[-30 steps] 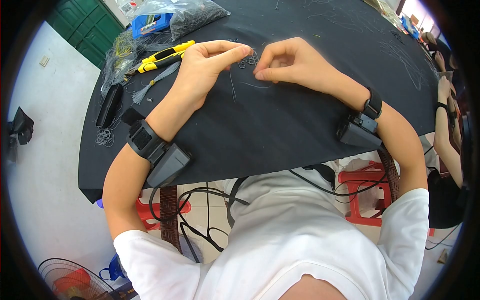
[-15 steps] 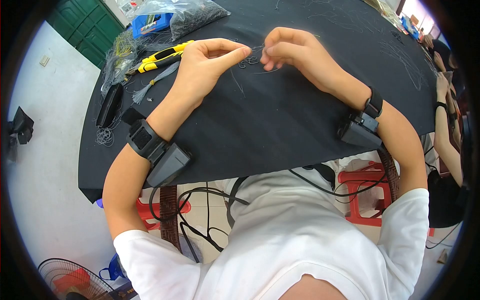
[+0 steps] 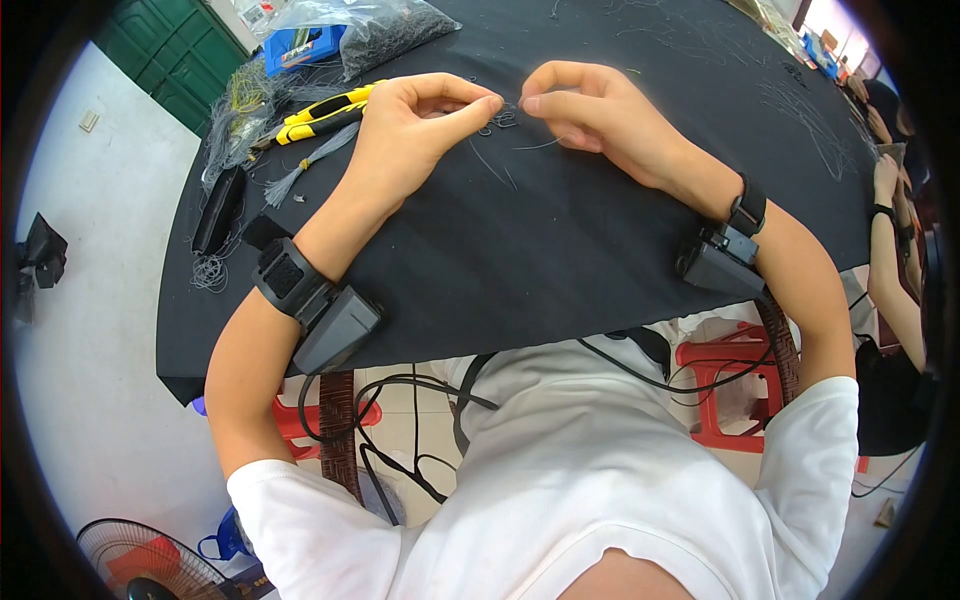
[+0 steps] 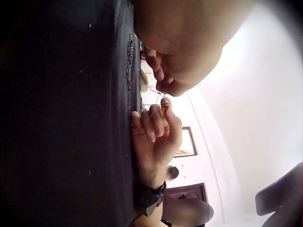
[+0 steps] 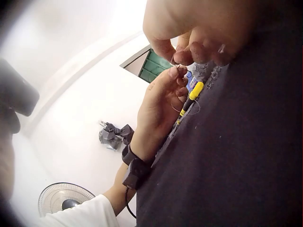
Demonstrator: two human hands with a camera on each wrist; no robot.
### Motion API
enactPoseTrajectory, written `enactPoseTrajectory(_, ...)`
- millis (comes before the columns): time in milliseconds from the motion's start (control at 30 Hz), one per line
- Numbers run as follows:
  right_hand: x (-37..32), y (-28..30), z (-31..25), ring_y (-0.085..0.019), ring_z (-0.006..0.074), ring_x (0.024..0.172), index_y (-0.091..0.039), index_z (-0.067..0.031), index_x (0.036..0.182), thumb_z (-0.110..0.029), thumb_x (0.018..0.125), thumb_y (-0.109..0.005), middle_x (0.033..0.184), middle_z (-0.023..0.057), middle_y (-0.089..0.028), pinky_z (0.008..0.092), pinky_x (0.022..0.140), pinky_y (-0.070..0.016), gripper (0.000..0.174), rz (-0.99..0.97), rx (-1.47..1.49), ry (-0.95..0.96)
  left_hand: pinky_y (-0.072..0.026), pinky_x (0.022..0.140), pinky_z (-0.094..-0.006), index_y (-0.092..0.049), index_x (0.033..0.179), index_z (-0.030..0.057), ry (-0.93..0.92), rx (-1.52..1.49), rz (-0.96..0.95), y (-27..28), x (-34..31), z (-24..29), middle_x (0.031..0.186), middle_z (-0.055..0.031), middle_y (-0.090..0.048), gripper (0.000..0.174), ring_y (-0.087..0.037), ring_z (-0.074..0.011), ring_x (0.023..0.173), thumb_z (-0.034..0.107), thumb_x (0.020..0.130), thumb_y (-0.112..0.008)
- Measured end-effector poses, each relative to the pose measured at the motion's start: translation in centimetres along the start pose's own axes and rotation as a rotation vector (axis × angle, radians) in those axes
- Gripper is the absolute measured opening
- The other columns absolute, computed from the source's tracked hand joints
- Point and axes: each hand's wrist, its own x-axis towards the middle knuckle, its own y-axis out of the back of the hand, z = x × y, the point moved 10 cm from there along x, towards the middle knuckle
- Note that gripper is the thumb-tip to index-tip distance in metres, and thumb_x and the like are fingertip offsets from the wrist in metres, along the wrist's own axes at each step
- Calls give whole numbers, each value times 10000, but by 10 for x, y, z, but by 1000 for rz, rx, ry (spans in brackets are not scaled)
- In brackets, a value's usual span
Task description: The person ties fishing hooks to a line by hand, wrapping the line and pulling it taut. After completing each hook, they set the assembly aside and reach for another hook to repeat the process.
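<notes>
Above the black-covered table (image 3: 500, 260), my left hand (image 3: 415, 120) pinches a small fish hook between thumb and forefinger; its curved end (image 4: 152, 88) shows in the left wrist view. Close by on the right, my right hand (image 3: 605, 120) pinches a thin clear fishing line (image 4: 156, 111) with thumb and forefinger, its other fingers curled in. Both sets of fingertips nearly meet. One loose end of line (image 3: 493, 165) hangs below the left hand, another under the right. Behind the fingers lies a small pile of grey hooks (image 3: 503, 119).
Yellow-and-black pliers (image 3: 325, 115) lie left of my left hand, beside a tied bundle of line (image 3: 300, 177) and a black case (image 3: 219, 212). Further back stand a blue box (image 3: 300, 50) and a plastic bag of dark pieces (image 3: 395, 38). Another person's arm (image 3: 885, 220) is at the right.
My right hand moved up and slightly right, then its thumb and forefinger closed in towards the left fingertips. The left hand stayed put; the loose line ends swung to the right.
</notes>
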Motion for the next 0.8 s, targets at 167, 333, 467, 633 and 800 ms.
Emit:
enactPoseTrajectory(167,-1,2,-4,-404,3,489,-594,-57,874,-212,833,-612,602,-46,-490,156,436,-282,161,42,-29,23,-454,763,-192,-655,927,-16,19,29,-31,-1,0,-1,896,-67,-657,157,-599,-89,831,90,813,-634)
enactPoseTrajectory(333,-2,4,-10,-427,11,512,-590,-57,875,-235,843,-598,609,-42,-493,158,455,-306,181,66,-74,67,-454,763,-195,-655,924,-19,17,37,-37,-2,0,0,892,-71,-657,159,-600,-92,829,95,815,-635)
enactPoseTrajectory(467,-2,7,-12,-425,26,512,-580,-61,887,-229,852,-576,655,-15,-532,167,470,-323,171,94,-69,96,-454,760,-195,-656,920,-17,11,42,-37,-3,0,1,887,-69,-657,156,-600,-91,825,95,813,-639)
enactPoseTrajectory(633,-3,2,0,-392,44,466,-562,-72,871,-191,857,-546,707,34,-575,172,456,-300,122,106,192,-35,-450,757,-195,-657,918,-16,3,34,-38,-3,-1,2,882,-64,-656,154,-596,-86,821,94,811,-642)
enactPoseTrajectory(800,-4,-6,5,-302,34,411,-551,-64,859,-169,860,-534,578,-22,-464,176,424,-244,106,-2,221,-96,-462,692,-196,-674,882,-17,-39,22,-3,-1,1,3,793,-50,-660,176,-593,-72,726,117,768,-668)
